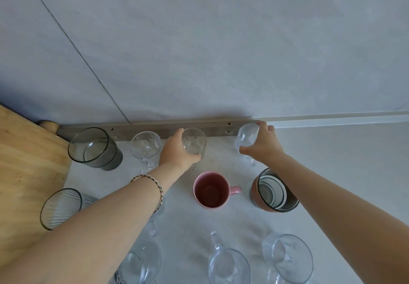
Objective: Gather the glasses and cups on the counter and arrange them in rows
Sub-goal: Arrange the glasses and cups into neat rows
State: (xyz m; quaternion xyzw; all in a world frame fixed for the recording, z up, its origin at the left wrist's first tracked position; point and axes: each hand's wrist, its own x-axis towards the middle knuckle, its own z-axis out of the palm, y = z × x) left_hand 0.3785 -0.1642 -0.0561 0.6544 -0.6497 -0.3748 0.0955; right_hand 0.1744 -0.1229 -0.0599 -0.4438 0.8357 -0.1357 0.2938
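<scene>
By the wall (221, 62), a clear glass mug (195, 142) is gripped by the left hand (177, 152), a second mug (246, 137) by the right hand (263, 146).

clear cup (195, 142): back row, gripped; pale cup (246, 137): gripped; pink mug (211, 189): centre, upright

The left hand (177, 151) grips a middle cup (194, 143) by the wall rail (155, 126), and the right hand (263, 144) grips an end cup (246, 137). A third cup (145, 145) and a smoked tumbler (93, 148) stand left of them in the same row. Nearer are a pink mug (211, 189), a banded tumbler (274, 192), and a ribbed glass (60, 207) beside a wooden board (26, 162). Glass mugs (229, 266) stand nearest.
</scene>
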